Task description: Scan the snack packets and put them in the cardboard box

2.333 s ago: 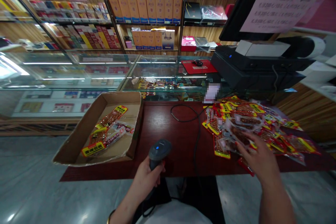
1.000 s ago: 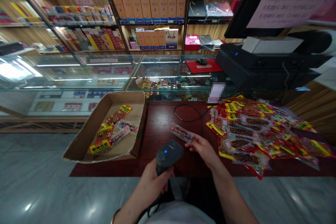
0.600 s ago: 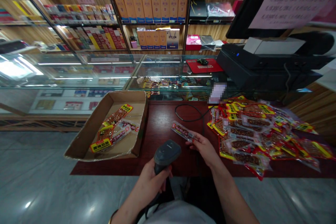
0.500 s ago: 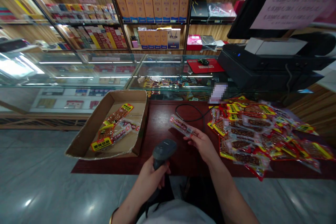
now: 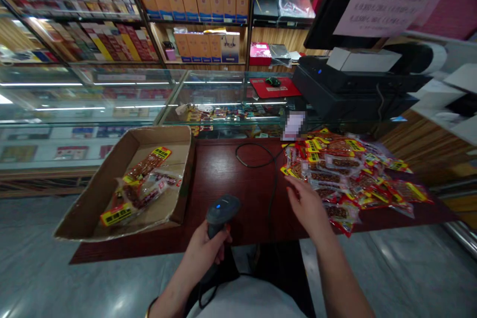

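Observation:
My left hand [image 5: 206, 248] is wrapped round the handle of a dark barcode scanner [image 5: 223, 207], whose head shows a small blue light. My right hand [image 5: 307, 206] is open and holds nothing, with its fingers stretched toward the left edge of a pile of snack packets [image 5: 337, 163]. These are clear and red-yellow plastic packets with brown food inside, heaped on the right of the dark red table [image 5: 242, 184]. To the left stands a shallow cardboard box [image 5: 184, 181] with several such packets [image 5: 147, 164] lying loose in it.
A black cable [image 5: 275, 184] loops across the table. Behind it stands a glass display counter [image 5: 219, 87] with a red mat [image 5: 274, 90] and a mouse on it. At the right are a monitor [image 5: 335, 5] and a black cash drawer [image 5: 350, 97]. Shelves of boxed goods line the back.
The packet in my right hand is gone from it, and another packet shows in the box. My right hand has moved to the pile. The view has shifted right; my left hand keeps the scanner.

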The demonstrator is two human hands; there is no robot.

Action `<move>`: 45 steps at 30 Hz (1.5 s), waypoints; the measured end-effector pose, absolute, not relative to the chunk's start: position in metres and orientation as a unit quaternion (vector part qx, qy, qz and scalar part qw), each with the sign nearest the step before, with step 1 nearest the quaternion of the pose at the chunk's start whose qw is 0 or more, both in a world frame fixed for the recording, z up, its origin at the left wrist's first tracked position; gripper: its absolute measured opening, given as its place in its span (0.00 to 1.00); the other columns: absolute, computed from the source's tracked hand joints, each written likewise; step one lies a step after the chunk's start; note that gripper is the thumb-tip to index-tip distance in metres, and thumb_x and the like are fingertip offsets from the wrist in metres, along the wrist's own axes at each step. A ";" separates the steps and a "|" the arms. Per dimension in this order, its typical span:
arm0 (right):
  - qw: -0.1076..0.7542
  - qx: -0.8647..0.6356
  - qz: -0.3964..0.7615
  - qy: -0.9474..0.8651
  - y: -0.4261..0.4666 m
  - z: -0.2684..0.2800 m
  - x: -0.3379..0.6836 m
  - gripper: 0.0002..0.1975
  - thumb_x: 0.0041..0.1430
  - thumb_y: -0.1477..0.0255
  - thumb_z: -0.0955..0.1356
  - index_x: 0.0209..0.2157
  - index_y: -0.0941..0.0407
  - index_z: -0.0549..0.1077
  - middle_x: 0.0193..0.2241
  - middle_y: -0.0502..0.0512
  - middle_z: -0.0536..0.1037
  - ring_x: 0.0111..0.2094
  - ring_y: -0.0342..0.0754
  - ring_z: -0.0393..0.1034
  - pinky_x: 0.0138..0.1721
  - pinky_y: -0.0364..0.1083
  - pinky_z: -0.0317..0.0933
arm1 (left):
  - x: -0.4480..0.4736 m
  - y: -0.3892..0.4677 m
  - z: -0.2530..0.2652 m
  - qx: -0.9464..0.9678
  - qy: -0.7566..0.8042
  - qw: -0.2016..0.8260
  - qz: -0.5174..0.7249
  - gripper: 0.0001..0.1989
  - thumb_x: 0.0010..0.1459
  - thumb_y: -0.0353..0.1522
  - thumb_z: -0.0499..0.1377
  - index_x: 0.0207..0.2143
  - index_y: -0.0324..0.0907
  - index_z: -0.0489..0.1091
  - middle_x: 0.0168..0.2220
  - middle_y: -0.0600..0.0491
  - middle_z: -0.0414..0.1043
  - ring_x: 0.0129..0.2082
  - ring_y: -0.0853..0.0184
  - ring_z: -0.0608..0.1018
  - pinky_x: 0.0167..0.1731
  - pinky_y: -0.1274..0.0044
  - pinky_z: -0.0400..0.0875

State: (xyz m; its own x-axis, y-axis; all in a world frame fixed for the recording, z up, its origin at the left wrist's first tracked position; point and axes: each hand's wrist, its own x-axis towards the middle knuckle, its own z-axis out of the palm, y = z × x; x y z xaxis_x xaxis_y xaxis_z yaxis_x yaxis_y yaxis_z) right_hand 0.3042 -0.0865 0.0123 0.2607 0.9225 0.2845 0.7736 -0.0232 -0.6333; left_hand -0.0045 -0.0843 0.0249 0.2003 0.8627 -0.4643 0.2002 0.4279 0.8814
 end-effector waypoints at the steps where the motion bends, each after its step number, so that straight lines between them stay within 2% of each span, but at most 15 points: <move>1: 0.327 -0.738 0.068 -0.586 -0.105 0.001 0.331 0.21 0.66 0.67 0.61 0.54 0.55 0.78 0.54 0.64 0.81 0.56 0.59 0.76 0.62 0.63 0.65 | -0.005 -0.083 0.025 0.465 0.572 0.621 0.266 0.16 0.50 0.44 0.65 0.29 0.40 0.70 0.22 0.53 0.77 0.12 0.73 0.70 0.12 0.82 0.62; 4: 0.207 -0.798 -0.001 -0.565 -0.157 -0.022 0.393 0.24 0.63 0.68 0.62 0.57 0.54 0.75 0.59 0.65 0.78 0.59 0.62 0.72 0.59 0.66 0.65 | -0.003 -0.078 0.025 0.476 0.571 0.618 0.255 0.16 0.51 0.44 0.64 0.29 0.40 0.71 0.22 0.53 0.76 0.13 0.73 0.70 0.13 0.82 0.63; 6: 0.143 -0.810 -0.019 -0.568 -0.179 -0.030 0.414 0.26 0.61 0.68 0.61 0.60 0.52 0.73 0.62 0.63 0.75 0.63 0.63 0.69 0.60 0.70 0.62 | 0.000 -0.077 0.027 0.485 0.570 0.615 0.250 0.15 0.52 0.43 0.63 0.28 0.40 0.71 0.20 0.54 0.75 0.13 0.73 0.70 0.13 0.82 0.63; 11: 0.106 -0.791 -0.059 -0.600 -0.189 -0.038 0.428 0.24 0.64 0.63 0.60 0.58 0.50 0.74 0.58 0.61 0.79 0.61 0.66 0.70 0.62 0.81 0.46 | 0.007 -0.081 0.026 0.485 0.563 0.619 0.256 0.13 0.50 0.41 0.63 0.29 0.40 0.70 0.23 0.52 0.77 0.13 0.73 0.70 0.12 0.82 0.63; 13: 0.131 -0.780 -0.060 -0.608 -0.189 -0.035 0.430 0.24 0.64 0.61 0.62 0.56 0.51 0.76 0.53 0.63 0.81 0.56 0.66 0.74 0.62 0.77 0.51 | 0.007 -0.083 0.024 0.484 0.559 0.621 0.260 0.14 0.50 0.42 0.64 0.29 0.40 0.70 0.24 0.51 0.78 0.12 0.73 0.70 0.12 0.82 0.62; 17: 0.254 -0.751 0.024 -0.609 -0.190 -0.015 0.421 0.22 0.62 0.58 0.67 0.55 0.50 0.77 0.50 0.61 0.81 0.50 0.58 0.77 0.56 0.57 0.69 | 0.000 -0.085 0.026 0.479 0.568 0.615 0.264 0.13 0.50 0.41 0.63 0.30 0.41 0.69 0.23 0.52 0.77 0.12 0.73 0.70 0.12 0.82 0.62; 19: 0.336 -0.732 0.049 -0.590 -0.181 -0.001 0.402 0.20 0.61 0.59 0.70 0.53 0.47 0.79 0.51 0.58 0.80 0.52 0.55 0.77 0.55 0.53 0.70 | -0.004 -0.085 0.029 0.474 0.577 0.609 0.268 0.13 0.49 0.41 0.62 0.30 0.41 0.69 0.24 0.53 0.77 0.13 0.73 0.70 0.12 0.82 0.62; 22: 0.439 -0.671 0.117 -0.585 -0.148 0.010 0.354 0.12 0.63 0.64 0.69 0.46 0.46 0.82 0.52 0.56 0.81 0.54 0.54 0.75 0.57 0.53 0.69 | -0.007 -0.085 0.036 0.470 0.586 0.599 0.276 0.13 0.48 0.41 0.61 0.31 0.41 0.68 0.24 0.53 0.77 0.14 0.73 0.70 0.12 0.82 0.64; 25: 0.483 -0.601 0.188 -0.608 -0.104 0.002 0.301 0.14 0.63 0.71 0.67 0.41 0.46 0.85 0.58 0.54 0.78 0.60 0.53 0.72 0.60 0.55 0.67 | -0.006 -0.087 0.042 0.480 0.578 0.601 0.272 0.13 0.49 0.42 0.61 0.31 0.41 0.69 0.21 0.55 0.74 0.13 0.74 0.69 0.13 0.82 0.63; 28: 0.505 -0.593 0.191 -0.597 -0.073 -0.021 0.258 0.16 0.62 0.74 0.66 0.40 0.44 0.86 0.66 0.51 0.70 0.66 0.55 0.65 0.65 0.57 0.62 | -0.006 -0.090 0.044 0.491 0.569 0.605 0.265 0.13 0.51 0.41 0.61 0.31 0.40 0.69 0.20 0.57 0.73 0.13 0.74 0.68 0.13 0.83 0.63; 31: 0.504 -0.609 0.201 -0.579 -0.063 -0.042 0.232 0.18 0.63 0.75 0.66 0.44 0.45 0.86 0.71 0.50 0.62 0.69 0.55 0.62 0.67 0.56 0.60 | -0.007 -0.093 0.042 0.482 0.573 0.605 0.269 0.12 0.51 0.40 0.62 0.33 0.41 0.68 0.23 0.55 0.76 0.13 0.74 0.69 0.13 0.83 0.62; 37: 0.490 -0.618 0.197 -0.583 -0.070 -0.050 0.221 0.23 0.61 0.75 0.66 0.54 0.47 0.81 0.71 0.55 0.62 0.69 0.57 0.60 0.69 0.60 0.56 | -0.011 -0.096 0.036 0.473 0.591 0.600 0.258 0.11 0.51 0.38 0.62 0.33 0.41 0.67 0.25 0.54 0.77 0.13 0.74 0.69 0.13 0.83 0.62; 41: 0.527 -0.629 0.209 -0.532 -0.071 -0.050 0.222 0.17 0.64 0.68 0.68 0.50 0.49 0.83 0.59 0.61 0.74 0.59 0.56 0.72 0.64 0.59 0.65 | -0.010 -0.096 0.036 0.472 0.589 0.605 0.253 0.10 0.51 0.37 0.61 0.34 0.41 0.67 0.25 0.55 0.77 0.13 0.75 0.69 0.13 0.83 0.62; 43: 0.561 -0.634 0.239 -0.476 -0.069 -0.051 0.221 0.22 0.63 0.66 0.69 0.57 0.50 0.78 0.52 0.60 0.78 0.51 0.53 0.76 0.58 0.56 0.70 | -0.008 -0.095 0.038 0.470 0.583 0.610 0.259 0.11 0.51 0.37 0.61 0.34 0.41 0.67 0.24 0.55 0.77 0.13 0.75 0.69 0.13 0.83 0.62; 45: 0.588 -0.631 0.287 -0.417 -0.067 -0.051 0.220 0.33 0.60 0.65 0.71 0.67 0.52 0.68 0.47 0.58 0.80 0.45 0.51 0.78 0.52 0.54 0.74 | -0.006 -0.094 0.039 0.468 0.574 0.617 0.265 0.11 0.51 0.38 0.61 0.33 0.41 0.67 0.24 0.55 0.77 0.13 0.75 0.69 0.12 0.83 0.61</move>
